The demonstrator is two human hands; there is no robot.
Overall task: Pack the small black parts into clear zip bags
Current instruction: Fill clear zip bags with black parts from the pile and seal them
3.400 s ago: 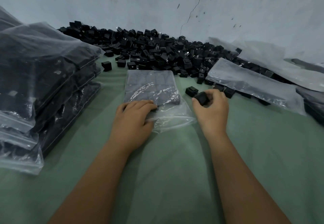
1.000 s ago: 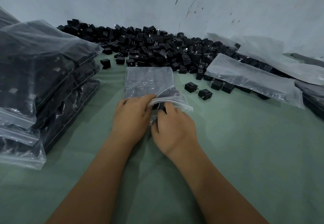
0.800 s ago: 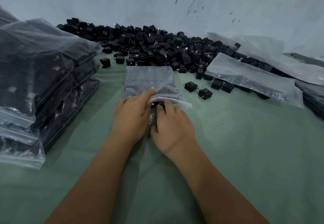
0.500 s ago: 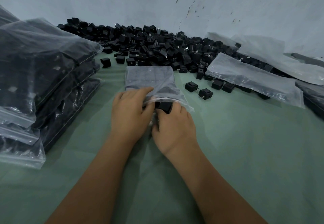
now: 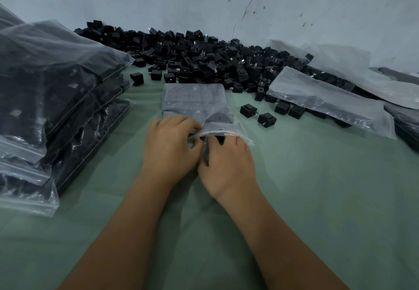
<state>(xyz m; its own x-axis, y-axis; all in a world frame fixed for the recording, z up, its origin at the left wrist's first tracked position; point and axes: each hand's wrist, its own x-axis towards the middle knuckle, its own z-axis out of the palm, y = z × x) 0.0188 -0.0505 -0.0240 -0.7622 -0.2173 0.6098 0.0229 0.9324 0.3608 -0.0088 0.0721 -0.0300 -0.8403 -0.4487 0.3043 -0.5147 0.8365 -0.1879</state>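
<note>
Both forearms reached toward twelve o'clock over the green cloth (image 5: 317,199). The left hand (image 5: 170,149) pinched the upper lip of the zip bag (image 5: 195,101), which lay flat just short of the heap of black parts (image 5: 204,58). The right hand (image 5: 226,162) had its fingertips inside the bag's mouth; their grip was hidden. Half a second earlier a black part showed at those fingertips; now it was deeper inside.
</note>
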